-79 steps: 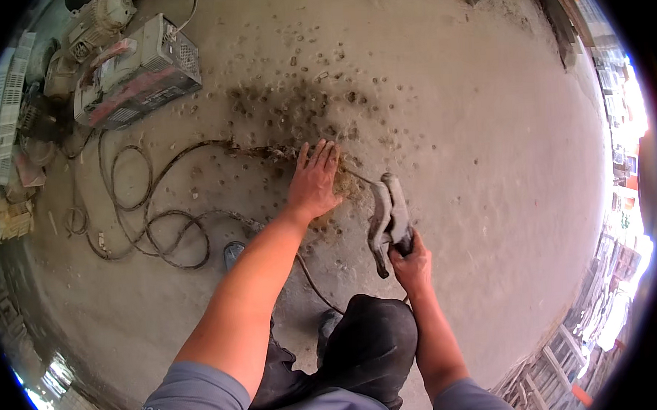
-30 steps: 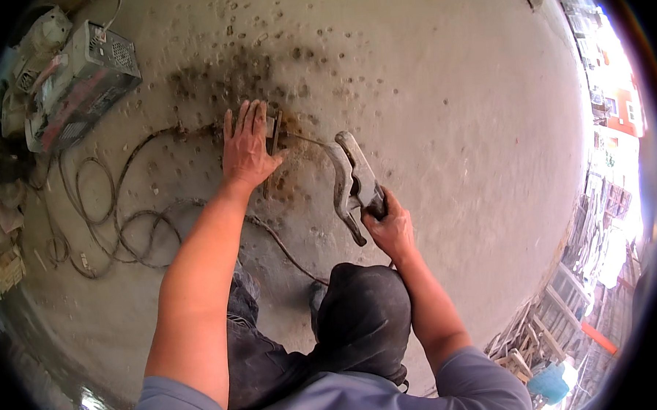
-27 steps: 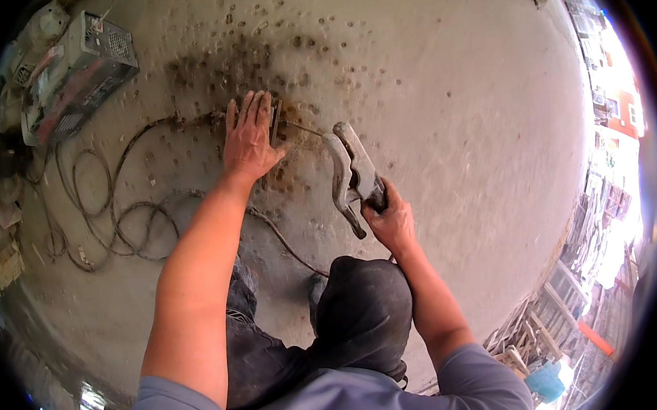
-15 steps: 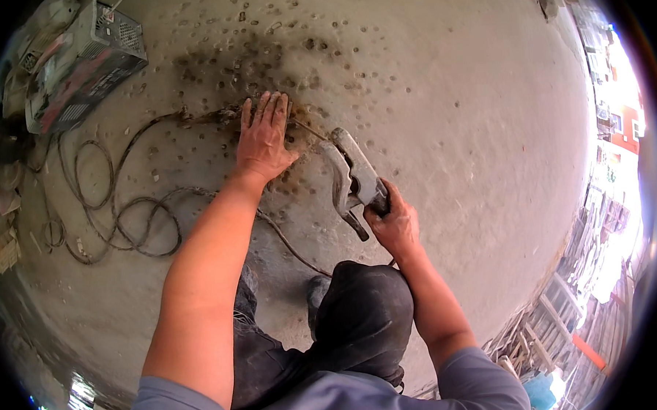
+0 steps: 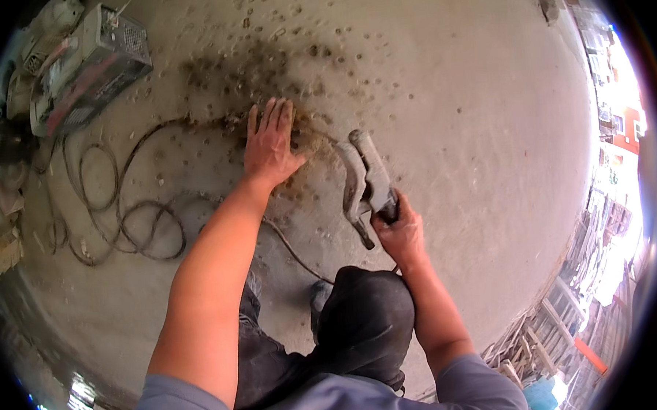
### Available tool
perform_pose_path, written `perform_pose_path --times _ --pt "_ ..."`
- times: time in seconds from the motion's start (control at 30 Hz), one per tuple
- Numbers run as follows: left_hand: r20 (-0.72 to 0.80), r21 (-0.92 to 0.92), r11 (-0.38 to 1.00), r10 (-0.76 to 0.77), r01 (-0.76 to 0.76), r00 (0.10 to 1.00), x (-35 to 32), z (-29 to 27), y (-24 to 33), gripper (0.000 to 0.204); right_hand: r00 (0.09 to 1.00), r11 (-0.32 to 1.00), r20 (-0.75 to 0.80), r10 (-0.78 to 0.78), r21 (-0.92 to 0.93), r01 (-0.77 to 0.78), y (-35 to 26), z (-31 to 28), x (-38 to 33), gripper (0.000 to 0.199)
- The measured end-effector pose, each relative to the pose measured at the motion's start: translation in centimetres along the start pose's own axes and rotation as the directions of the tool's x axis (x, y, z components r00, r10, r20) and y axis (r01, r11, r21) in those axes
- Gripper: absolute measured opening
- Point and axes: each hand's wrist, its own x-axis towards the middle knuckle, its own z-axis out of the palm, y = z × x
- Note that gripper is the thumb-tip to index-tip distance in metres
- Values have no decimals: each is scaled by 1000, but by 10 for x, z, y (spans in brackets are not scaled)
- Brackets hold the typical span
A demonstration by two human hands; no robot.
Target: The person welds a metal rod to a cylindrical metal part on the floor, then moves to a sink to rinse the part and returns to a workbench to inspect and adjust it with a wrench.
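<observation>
In my right hand point(image 5: 401, 231) I grip the dark handle of a welding electrode holder point(image 5: 373, 170), its worn pale jaws pointing away from me. A lever sticks out along its left side. From near the jaws a thin welding rod point(image 5: 324, 135) runs left towards the fingers of my left hand point(image 5: 271, 150). That hand is palm down with its fingers stretched out, over a dark, scorched patch point(image 5: 253, 67) of floor. Whether its palm touches the floor I cannot tell. A dark cable point(image 5: 294, 250) passes beneath my left forearm towards my knee.
A boxy grey machine point(image 5: 91, 69) with vents stands at the far left. Loops of cable point(image 5: 150, 227) lie on the pitted concrete floor point(image 5: 480, 162) between it and me. Stacked scrap and wooden pieces point(image 5: 539, 335) line the right side, near a light-blue object point(image 5: 542, 395).
My right hand and the electrode holder have shifted slightly right and nearer to me. The left hand has moved a little right, fingers still stretched. The whole view has shifted slightly.
</observation>
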Motion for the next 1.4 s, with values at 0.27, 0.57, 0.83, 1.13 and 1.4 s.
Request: perform_pose_path --times 0.27,0.57,0.83,1.13,1.4 --pt "66 66 997 -45 41 997 6 -6 4 109 997 999 -64 -45 19 47 -8 -2 8 53" --pt "45 53 998 11 -13 999 6 -5 6 112 996 997 -71 -47 54 51 0 1 6 54" --pt "77 43 999 -26 23 997 3 -3 8 111 1000 998 4 25 61 -26 -8 -4 4 56" --pt "35 79 996 -39 36 999 -1 -1 0 107 1000 1000 -29 -12 19 13 -5 -6 1 52" --pt "144 128 990 -81 63 986 4 -15 6 106 999 997 -22 44 69 -42 -4 -3 0 55"
